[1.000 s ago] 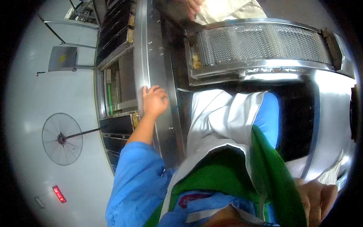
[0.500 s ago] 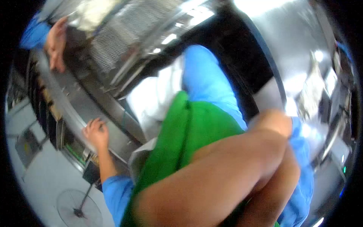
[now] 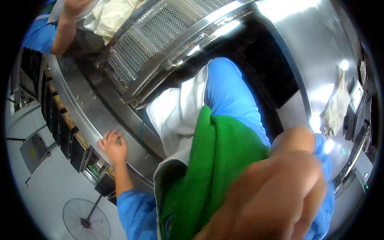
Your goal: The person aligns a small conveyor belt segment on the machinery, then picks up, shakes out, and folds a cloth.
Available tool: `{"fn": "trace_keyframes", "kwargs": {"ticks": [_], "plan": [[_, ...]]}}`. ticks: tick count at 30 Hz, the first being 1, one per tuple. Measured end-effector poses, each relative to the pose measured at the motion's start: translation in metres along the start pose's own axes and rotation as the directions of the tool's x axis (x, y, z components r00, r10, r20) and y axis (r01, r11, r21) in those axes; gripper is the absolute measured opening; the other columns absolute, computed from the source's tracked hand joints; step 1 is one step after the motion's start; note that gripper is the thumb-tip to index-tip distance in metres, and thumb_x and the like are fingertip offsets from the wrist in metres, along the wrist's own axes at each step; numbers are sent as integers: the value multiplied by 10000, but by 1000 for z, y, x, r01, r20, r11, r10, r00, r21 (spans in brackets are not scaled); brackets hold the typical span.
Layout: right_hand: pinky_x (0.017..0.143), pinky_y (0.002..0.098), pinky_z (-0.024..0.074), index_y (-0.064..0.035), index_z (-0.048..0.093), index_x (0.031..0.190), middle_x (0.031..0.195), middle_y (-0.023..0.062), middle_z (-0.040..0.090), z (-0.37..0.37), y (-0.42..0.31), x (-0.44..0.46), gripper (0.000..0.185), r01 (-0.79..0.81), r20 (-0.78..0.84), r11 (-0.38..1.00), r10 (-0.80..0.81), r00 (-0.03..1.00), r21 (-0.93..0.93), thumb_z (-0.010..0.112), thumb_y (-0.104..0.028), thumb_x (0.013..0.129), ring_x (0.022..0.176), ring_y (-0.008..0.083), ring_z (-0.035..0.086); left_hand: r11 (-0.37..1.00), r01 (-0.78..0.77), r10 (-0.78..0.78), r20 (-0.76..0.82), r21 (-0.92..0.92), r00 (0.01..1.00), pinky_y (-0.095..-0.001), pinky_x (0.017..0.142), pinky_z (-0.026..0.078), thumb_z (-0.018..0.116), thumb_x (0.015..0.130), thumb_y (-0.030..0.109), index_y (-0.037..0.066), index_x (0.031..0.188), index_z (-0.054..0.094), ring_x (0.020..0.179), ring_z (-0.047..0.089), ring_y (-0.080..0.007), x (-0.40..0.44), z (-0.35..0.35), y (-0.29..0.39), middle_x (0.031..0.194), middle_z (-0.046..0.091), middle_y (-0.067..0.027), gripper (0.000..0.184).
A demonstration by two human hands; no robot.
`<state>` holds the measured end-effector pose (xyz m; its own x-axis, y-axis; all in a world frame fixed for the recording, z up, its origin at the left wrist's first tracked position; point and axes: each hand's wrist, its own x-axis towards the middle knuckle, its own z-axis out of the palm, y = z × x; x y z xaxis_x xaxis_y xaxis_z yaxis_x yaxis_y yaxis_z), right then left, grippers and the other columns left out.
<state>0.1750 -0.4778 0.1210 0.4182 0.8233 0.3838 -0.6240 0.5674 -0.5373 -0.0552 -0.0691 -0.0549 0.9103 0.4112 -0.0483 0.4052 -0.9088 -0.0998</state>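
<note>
My left hand (image 3: 114, 147) rests at the edge of a metal counter (image 3: 86, 110), fingers apart and nothing in them. Very near the camera, my right hand (image 3: 276, 192) looms large and blurred at the lower right. Its fingers are cut off or hidden, so what they do cannot be made out. Between my arms hang a green cloth garment (image 3: 212, 160) and white fabric (image 3: 180, 102) over my lap. A blue-clad leg (image 3: 232, 90) extends beyond them.
A metal mesh conveyor (image 3: 144, 44) runs along the top. Another person's arm (image 3: 64, 34) reaches in at upper left, near pale cloth (image 3: 112, 16). Black trays (image 3: 66, 128) line the counter's outer side. A fan (image 3: 86, 222) stands lower left; a cloth (image 3: 336, 106) lies on metal at right.
The whole view has shifted and sharpened. My right arm has swung toward the lower right. The other person's hand has risen toward the top edge. My left hand stays on the counter's edge.
</note>
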Motion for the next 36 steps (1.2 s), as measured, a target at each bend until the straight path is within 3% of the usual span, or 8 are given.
{"fn": "trace_keyframes", "kwargs": {"ticks": [8, 20, 25, 28, 30, 32, 34, 36], "plan": [[992, 395, 483, -70, 501, 1273, 1240, 154, 643, -8, 7, 7, 358, -24, 36, 1000, 24, 999, 1, 548, -288, 993, 1139, 282, 612, 1000, -9, 9, 1, -27, 1000, -567, 1161, 183, 659, 748, 160, 149, 776, 684, 1243, 535, -279, 0, 5, 4, 1103, 707, -19, 40], [1025, 401, 464, -73, 482, 1350, 1279, 165, 618, -15, 0, 8, 453, 23, -105, 1000, -23, 994, -3, 551, -338, 989, 1189, 292, 587, 1000, -8, 8, 19, 1, 1000, -559, 1160, 192, 667, 748, 157, 142, 793, 684, 1246, 528, -278, 3, -5, 3, 1118, 697, -26, 50], [1038, 404, 456, -75, 474, 1383, 1295, 170, 608, -34, -13, -4, 493, 119, -319, 991, -131, 939, -57, 552, -359, 987, 1210, 297, 577, 1000, -19, 19, 14, -11, 1000, -561, 1166, 189, 669, 751, 157, 140, 814, 687, 1259, 522, -279, 3, -6, -1, 1133, 693, -23, 68], [1046, 405, 451, -75, 470, 1402, 1305, 173, 602, -76, -26, -16, 517, 109, -596, 955, -259, 760, -276, 553, -371, 986, 1222, 299, 571, 1000, -15, 15, 5, -9, 1000, -566, 1170, 181, 668, 751, 154, 134, 810, 686, 1261, 520, -281, 3, -1, -2, 1137, 693, -23, 65], [1052, 406, 448, -76, 466, 1415, 1311, 175, 598, -131, -38, -26, 533, -153, -754, 848, -351, 556, -507, 553, -379, 986, 1230, 301, 567, 1000, 1, -1, 13, -15, 1000, -575, 1169, 180, 669, 747, 149, 132, 804, 685, 1253, 527, -282, 4, -1, 0, 1135, 694, -25, 61], [968, 399, 487, 18, 519, 1314, 1257, 198, 612, -190, -43, -43, 435, -631, -793, 491, -467, 391, -601, 628, -184, 944, 1163, 304, 607, 1000, -8, 8, 14, -16, 1000, -578, 1166, 184, 671, 744, 147, 131, 797, 683, 1242, 536, -279, 5, -1, 1, 1136, 692, -23, 56], [959, 399, 491, -10, 558, 1259, 1214, 196, 640, -215, -33, -69, 376, -883, -582, -191, -689, 431, -428, 645, -155, 923, 1132, 317, 621, 1000, -15, 15, 4, -24, 1000, -577, 1165, 184, 672, 745, 148, 133, 797, 681, 1238, 539, -277, 6, -2, -1, 1132, 692, -22, 55], [940, 410, 504, -26, 618, 1193, 1166, 193, 664, -223, -17, -97, 334, -812, -580, -252, -592, 560, -526, 664, -159, 891, 1080, 334, 644, 999, -21, 20, -9, -34, 1000, -577, 1164, 185, 673, 745, 149, 135, 797, 680, 1234, 541, -276, 8, 0, -2, 1128, 691, -21, 55]]}}
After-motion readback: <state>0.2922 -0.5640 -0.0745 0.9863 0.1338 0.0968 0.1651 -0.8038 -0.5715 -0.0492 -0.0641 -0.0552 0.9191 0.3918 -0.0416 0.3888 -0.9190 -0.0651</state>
